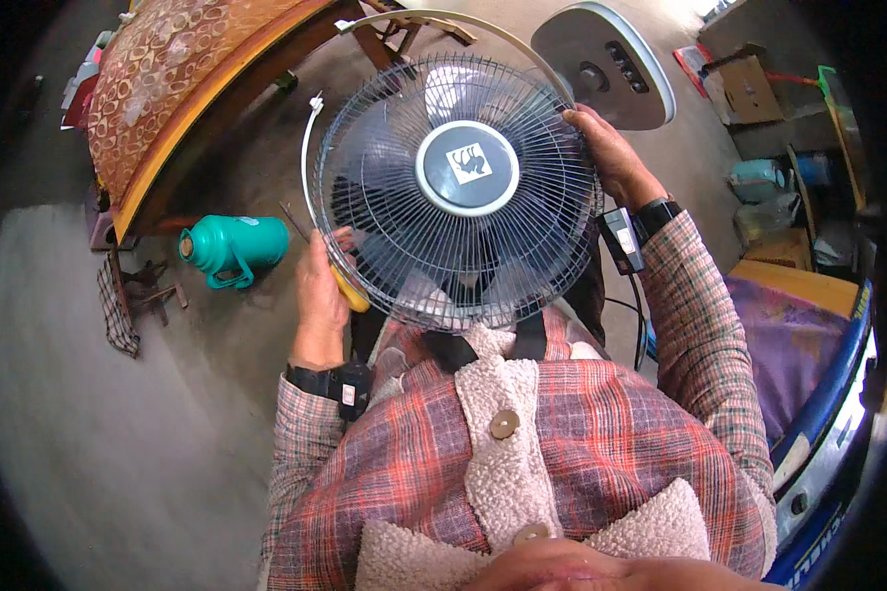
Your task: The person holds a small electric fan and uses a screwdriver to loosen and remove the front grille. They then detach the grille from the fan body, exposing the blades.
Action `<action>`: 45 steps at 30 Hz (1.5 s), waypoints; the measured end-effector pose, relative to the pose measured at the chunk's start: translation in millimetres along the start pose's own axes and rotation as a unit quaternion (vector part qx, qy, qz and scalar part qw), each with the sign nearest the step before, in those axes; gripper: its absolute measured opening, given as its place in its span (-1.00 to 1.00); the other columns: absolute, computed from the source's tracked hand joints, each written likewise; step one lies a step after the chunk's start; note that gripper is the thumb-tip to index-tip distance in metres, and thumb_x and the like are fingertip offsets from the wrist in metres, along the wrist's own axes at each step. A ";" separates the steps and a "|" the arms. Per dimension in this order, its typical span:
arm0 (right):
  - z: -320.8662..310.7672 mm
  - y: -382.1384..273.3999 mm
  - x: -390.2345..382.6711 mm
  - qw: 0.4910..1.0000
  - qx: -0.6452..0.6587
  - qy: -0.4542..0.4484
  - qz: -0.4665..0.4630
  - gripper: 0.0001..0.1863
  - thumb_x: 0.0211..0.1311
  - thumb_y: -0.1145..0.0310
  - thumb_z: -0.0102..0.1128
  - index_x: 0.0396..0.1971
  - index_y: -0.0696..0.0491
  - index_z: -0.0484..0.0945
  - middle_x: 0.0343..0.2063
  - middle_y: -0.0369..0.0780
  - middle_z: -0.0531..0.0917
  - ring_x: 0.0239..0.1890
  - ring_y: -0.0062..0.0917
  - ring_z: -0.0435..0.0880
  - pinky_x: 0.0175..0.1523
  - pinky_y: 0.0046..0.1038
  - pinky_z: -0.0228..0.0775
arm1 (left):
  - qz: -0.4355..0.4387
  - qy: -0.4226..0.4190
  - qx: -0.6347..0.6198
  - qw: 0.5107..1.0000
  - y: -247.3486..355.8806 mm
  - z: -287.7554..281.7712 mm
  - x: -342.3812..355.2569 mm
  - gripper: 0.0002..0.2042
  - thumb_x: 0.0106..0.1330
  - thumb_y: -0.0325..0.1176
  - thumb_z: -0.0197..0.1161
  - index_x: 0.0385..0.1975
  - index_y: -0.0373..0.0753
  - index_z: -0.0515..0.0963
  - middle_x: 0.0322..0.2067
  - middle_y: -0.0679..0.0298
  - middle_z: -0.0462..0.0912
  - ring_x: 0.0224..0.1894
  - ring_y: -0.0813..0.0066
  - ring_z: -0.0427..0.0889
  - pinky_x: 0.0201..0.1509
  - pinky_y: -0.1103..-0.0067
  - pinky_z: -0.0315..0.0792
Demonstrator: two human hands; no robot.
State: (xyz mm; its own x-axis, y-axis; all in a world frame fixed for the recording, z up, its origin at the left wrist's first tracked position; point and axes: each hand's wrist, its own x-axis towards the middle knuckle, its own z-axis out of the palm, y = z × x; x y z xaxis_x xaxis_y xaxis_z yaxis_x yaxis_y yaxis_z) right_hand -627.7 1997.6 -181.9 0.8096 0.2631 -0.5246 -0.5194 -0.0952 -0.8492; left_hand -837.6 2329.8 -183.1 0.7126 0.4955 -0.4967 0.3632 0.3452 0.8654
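The cloth-covered tabletop (172, 123) is the largest piece of furniture, standing at the upper left. The round fan head (463, 202) comes next: it sits in front of the person's torso, grille facing up, between the two hands. Beyond its upper right edge lies the grey fan base (601, 69); whether the two are joined is hidden. A green flask (241, 246) lies on its side on the floor (99, 424), left of the fan. A pale band (463, 20) bows away from the rim, with loose ends showing at the upper left.

The right hand (616, 163) grips the rim, thumb on the front. The left hand (320, 295) is by the lower left edge, its fingers apparently closed around a yellow-handled tool (350, 293), smallest of all.

With the band slack, the grille halves could part if the rim is tilted or the right hold loosens. The springy band might whip if its end is knocked, and the tool's dark tip could catch the wires should the left wrist turn inward.
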 end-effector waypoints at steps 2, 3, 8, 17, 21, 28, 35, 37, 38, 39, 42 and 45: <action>1.6 -3.7 4.0 1.000 -0.016 -0.014 0.000 -0.52 0.30 0.20 -0.04 0.13 0.15 0.30 -0.09 -0.18 0.52 -0.11 -0.52 0.53 0.06 -0.57 0.36 | -0.007 -0.010 0.017 1.000 -2.4 -1.7 -7.6 -0.51 0.39 0.03 -0.09 -0.19 -0.34 0.54 -0.38 0.26 0.58 -0.49 0.63 0.46 -0.45 0.67 0.38; 1.9 -5.4 7.8 0.999 -0.026 -0.026 -0.009 -0.52 0.31 0.20 -0.05 0.14 0.15 0.30 -0.08 -0.17 0.52 -0.11 -0.52 0.53 0.06 -0.57 0.36 | -0.012 -0.012 0.025 1.000 -3.9 -1.9 -8.7 -0.51 0.39 0.03 -0.09 -0.20 -0.35 0.54 -0.38 0.26 0.58 -0.49 0.63 0.46 -0.45 0.67 0.38; -4.9 -1.5 15.7 0.999 0.009 -0.043 0.020 -0.51 0.27 0.20 -0.02 0.13 0.14 0.31 -0.14 -0.23 0.50 -0.18 -0.57 0.50 -0.08 -0.59 0.35 | 0.010 -0.034 0.065 0.997 -5.3 -5.0 -0.8 -0.50 0.37 0.05 -0.07 -0.21 -0.35 0.54 -0.38 0.22 0.63 -0.57 0.66 0.45 -0.57 0.70 0.34; -10.7 10.2 24.6 0.997 0.060 -0.040 0.035 -0.52 0.28 0.25 -0.05 0.15 0.16 0.28 -0.13 -0.23 0.52 -0.12 -0.57 0.50 0.01 -0.57 0.34 | -0.001 -0.131 0.133 0.982 1.8 -25.1 22.5 -0.47 0.29 0.14 0.03 -0.25 -0.33 0.53 -0.39 0.19 0.64 -0.64 0.72 0.39 -0.65 0.77 0.23; -11.3 8.2 21.4 0.999 0.010 -0.023 0.034 -0.51 0.25 0.26 -0.03 0.14 0.15 0.30 -0.11 -0.23 0.51 -0.08 -0.55 0.46 0.05 -0.56 0.28 | 0.014 -0.098 0.122 0.988 10.8 -25.1 29.8 -0.39 0.24 0.17 0.08 -0.10 -0.37 0.45 -0.38 0.23 0.61 -0.60 0.75 0.38 -0.59 0.80 0.24; -17.1 9.7 12.3 0.999 0.023 -0.042 0.022 -0.54 0.24 0.25 0.00 0.11 0.14 0.33 -0.13 -0.24 0.52 -0.13 -0.57 0.49 0.01 -0.58 0.31 | 0.035 -0.107 -0.015 0.994 21.3 0.1 35.1 -0.59 0.27 -0.13 0.21 -0.02 -0.28 0.42 -0.35 0.24 0.58 -0.52 0.74 0.42 -0.50 0.81 0.31; -32.5 14.5 7.3 0.989 0.121 -0.082 0.029 -0.59 0.35 0.10 -0.04 -0.04 0.12 0.46 -0.16 -0.25 0.55 -0.15 -0.58 0.51 0.03 -0.55 0.35 | 0.012 -0.063 -0.024 0.998 6.2 -2.1 34.8 -0.73 0.29 -0.30 0.16 -0.10 -0.29 0.45 -0.24 0.26 0.56 -0.26 0.58 0.53 -0.24 0.68 0.42; -34.5 14.7 4.3 0.990 0.107 -0.082 0.026 -0.57 0.35 0.08 -0.07 -0.03 0.13 0.45 -0.15 -0.24 0.55 -0.13 -0.56 0.50 0.07 -0.53 0.32 | 0.022 -0.068 -0.037 0.997 1.5 -4.6 34.4 -0.74 0.28 -0.34 0.17 -0.09 -0.30 0.45 -0.26 0.29 0.57 -0.27 0.58 0.53 -0.18 0.66 0.42; -34.0 14.4 3.2 0.993 0.097 -0.073 0.017 -0.56 0.36 0.07 -0.09 -0.02 0.13 0.45 -0.14 -0.24 0.55 -0.13 -0.57 0.50 0.08 -0.52 0.31 | 0.028 -0.080 -0.051 0.995 -0.1 -6.8 34.0 -0.74 0.28 -0.36 0.17 -0.08 -0.30 0.44 -0.27 0.30 0.57 -0.28 0.58 0.53 -0.14 0.65 0.42; -36.4 14.6 0.7 0.993 0.094 -0.075 0.014 -0.56 0.36 0.07 -0.09 -0.02 0.14 0.45 -0.14 -0.23 0.55 -0.13 -0.57 0.50 0.08 -0.53 0.31 | 0.028 -0.074 -0.040 0.996 -2.6 -7.3 32.7 -0.74 0.28 -0.37 0.18 -0.08 -0.30 0.44 -0.27 0.30 0.56 -0.28 0.58 0.53 -0.15 0.65 0.42; -38.3 13.7 -1.9 0.994 0.079 -0.068 0.022 -0.57 0.37 0.09 -0.10 -0.03 0.15 0.45 -0.14 -0.23 0.55 -0.13 -0.58 0.49 0.07 -0.52 0.31 | 0.037 -0.107 -0.051 0.992 -5.8 -11.5 30.6 -0.74 0.25 -0.43 0.19 -0.07 -0.30 0.45 -0.29 0.33 0.55 -0.27 0.61 0.52 -0.15 0.66 0.42; -39.2 14.3 -1.5 0.993 0.073 -0.092 0.012 -0.53 0.34 0.03 -0.06 -0.01 0.13 0.45 -0.10 -0.16 0.55 -0.10 -0.54 0.51 0.07 -0.49 0.34 | 0.043 -0.099 -0.030 0.994 -6.5 -13.5 27.1 -0.74 0.28 -0.40 0.16 -0.05 -0.29 0.44 -0.26 0.35 0.55 -0.28 0.64 0.51 -0.17 0.70 0.40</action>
State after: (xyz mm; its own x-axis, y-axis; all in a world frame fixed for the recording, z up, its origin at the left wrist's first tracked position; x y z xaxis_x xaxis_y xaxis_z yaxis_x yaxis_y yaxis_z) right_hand -625.7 1958.3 -195.6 0.7393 0.4350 -0.5140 -0.5838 0.0337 -0.8112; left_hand -828.7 2351.8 -203.1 0.8459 0.3595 -0.3939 0.2645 0.3585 0.8953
